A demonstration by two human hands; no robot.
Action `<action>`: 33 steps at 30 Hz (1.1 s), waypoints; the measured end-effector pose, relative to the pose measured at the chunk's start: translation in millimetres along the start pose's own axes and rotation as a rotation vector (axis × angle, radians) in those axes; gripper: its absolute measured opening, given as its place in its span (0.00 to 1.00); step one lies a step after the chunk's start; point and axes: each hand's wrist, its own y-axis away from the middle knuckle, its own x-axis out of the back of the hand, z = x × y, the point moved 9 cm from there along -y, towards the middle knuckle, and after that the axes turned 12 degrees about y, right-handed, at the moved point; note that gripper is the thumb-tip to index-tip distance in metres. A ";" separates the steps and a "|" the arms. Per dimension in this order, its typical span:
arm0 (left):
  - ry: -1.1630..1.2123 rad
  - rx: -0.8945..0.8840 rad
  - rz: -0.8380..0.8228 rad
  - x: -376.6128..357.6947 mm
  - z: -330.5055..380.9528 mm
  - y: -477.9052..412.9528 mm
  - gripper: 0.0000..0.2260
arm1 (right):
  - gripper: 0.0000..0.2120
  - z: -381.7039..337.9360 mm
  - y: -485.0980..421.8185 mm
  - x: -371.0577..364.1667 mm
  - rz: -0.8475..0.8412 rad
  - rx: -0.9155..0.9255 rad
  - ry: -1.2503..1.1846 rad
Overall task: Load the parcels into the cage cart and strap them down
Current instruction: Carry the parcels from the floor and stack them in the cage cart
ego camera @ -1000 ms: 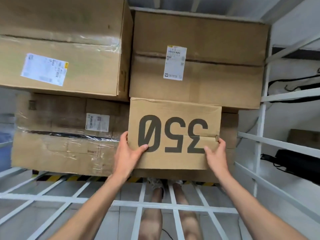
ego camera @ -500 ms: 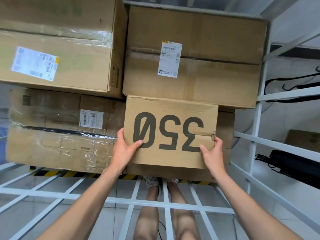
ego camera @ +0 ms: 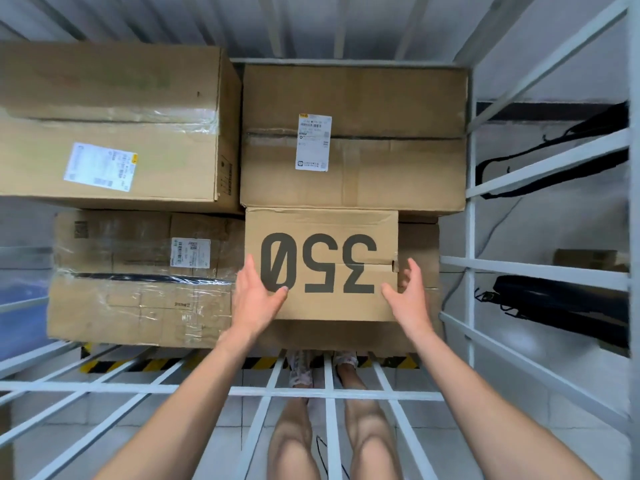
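Observation:
A small brown parcel printed "350" upside down (ego camera: 322,237) sits in the white cage cart (ego camera: 471,237), on a lower carton (ego camera: 419,244) and against a large labelled carton (ego camera: 381,168). My left hand (ego camera: 256,299) lies with straight fingers along the parcel's left edge, thumb touching its face. My right hand (ego camera: 408,299) hovers with spread fingers at the right edge, thumb in front of the face; whether it touches is unclear. Two more cartons stand to the left: a big one (ego camera: 110,133) above and a taped one (ego camera: 121,289) below.
White cage bars (ego camera: 242,389) run across below my arms, with my legs behind them. Black straps (ego camera: 554,299) lie outside the cart's right side, another black strap (ego camera: 554,154) higher up. A yellow-black hazard stripe (ego camera: 138,365) marks the cart's floor edge.
Both hands gripped the "350" parcel's sides before; now the fingers have straightened and loosened, the right hand coming off the edge. The parcel rests in the stack.

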 end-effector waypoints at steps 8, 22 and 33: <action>-0.132 -0.303 -0.139 31.5 151.7 134.7 0.42 | 0.35 -70.0 139.7 137.1 0.220 0.184 0.052; -0.169 -0.716 -0.503 -116.1 348.7 399.1 0.37 | 0.32 86.0 366.9 358.3 0.716 0.039 -0.046; -0.248 -0.829 -0.797 -383.8 423.4 600.7 0.37 | 0.31 370.7 437.6 495.7 0.826 -0.293 -0.182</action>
